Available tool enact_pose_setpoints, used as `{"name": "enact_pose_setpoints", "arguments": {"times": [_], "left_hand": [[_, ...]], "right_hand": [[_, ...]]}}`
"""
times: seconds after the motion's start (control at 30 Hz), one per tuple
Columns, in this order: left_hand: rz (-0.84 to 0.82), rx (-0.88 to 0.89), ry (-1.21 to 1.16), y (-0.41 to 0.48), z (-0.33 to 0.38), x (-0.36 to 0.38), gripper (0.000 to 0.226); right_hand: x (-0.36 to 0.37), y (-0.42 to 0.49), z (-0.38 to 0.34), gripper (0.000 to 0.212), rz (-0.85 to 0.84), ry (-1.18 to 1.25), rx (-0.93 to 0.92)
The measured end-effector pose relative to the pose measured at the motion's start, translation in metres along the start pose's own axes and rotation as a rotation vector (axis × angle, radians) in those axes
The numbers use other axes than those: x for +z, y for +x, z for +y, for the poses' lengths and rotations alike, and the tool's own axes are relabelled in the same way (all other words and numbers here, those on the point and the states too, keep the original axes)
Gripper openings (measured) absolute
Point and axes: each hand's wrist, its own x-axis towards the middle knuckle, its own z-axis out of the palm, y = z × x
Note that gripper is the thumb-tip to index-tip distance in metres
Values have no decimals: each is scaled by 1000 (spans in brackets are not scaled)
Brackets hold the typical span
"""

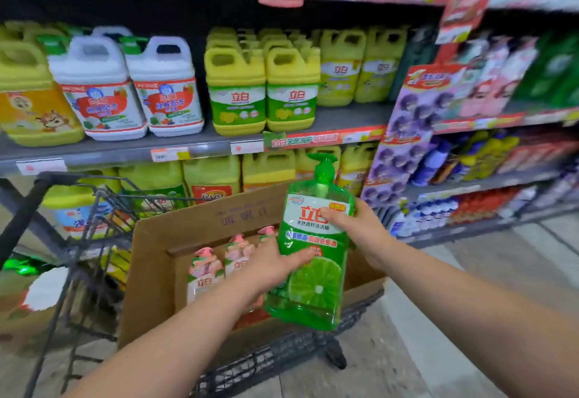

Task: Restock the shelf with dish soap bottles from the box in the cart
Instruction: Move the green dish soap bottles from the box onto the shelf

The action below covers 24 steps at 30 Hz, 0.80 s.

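View from a head-worn camera in a shop aisle, looking down at two bare forearms reaching forward. Both hands hold one clear green plastic pump bottle of dish soap [313, 259], printed with a sliced lime and a white label. The left hand [275, 269] wraps the bottle's lower left side, thumb lying across the front. The right hand [360, 228] grips the upper right edge, thumb pressed on the label. The bottle is nearly upright, tilted slightly, and raised above the right end of an open brown cardboard box [188, 234].

The box sits in a black wire shopping cart [94, 209]. Inside it stand several pink-capped pump bottles [206, 269], packed along the left and middle; how many is hard to count.

Behind the cart, a grey metal shelf [344, 115] carries large yellow handled jugs [235, 90] and white handled jugs [97, 84]. A bare strip of shelf shows at the right, in front of yellow jugs set further back. More yellow jugs fill the shelf below.

Judging by this, the restocking is partway at most: one bottle is out of the box and in the air, not yet placed, and the pink bottles wait to be shelved. Which shelf spot suits the green bottle cannot be told from here.
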Motion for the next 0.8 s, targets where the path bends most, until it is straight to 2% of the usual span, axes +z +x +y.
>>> {"name": "enact_pose_setpoints", "arguments": {"times": [0.13, 0.2, 0.3, 0.43, 0.57, 0.7, 0.8], "left_hand": [[-127, 72, 30, 14, 30, 58, 31], [-184, 93, 64, 23, 49, 92, 38], [-274, 161, 88, 38, 80, 149, 15], [-362, 241, 108, 54, 125, 241, 15], [-472, 311, 93, 68, 173, 343, 13], [-556, 296, 62, 82, 214, 432, 16], [-577, 275, 74, 96, 241, 486, 27]], "right_hand": [[-67, -25, -1, 37, 166, 43, -10], [-105, -36, 0, 41, 252, 64, -7], [-170, -54, 2, 49, 371, 99, -14], [-270, -75, 5, 45, 489, 138, -48], [-378, -91, 7, 52, 574, 135, -64], [-475, -102, 6, 42, 634, 83, -69], [-535, -102, 5, 32, 632, 58, -74]]}}
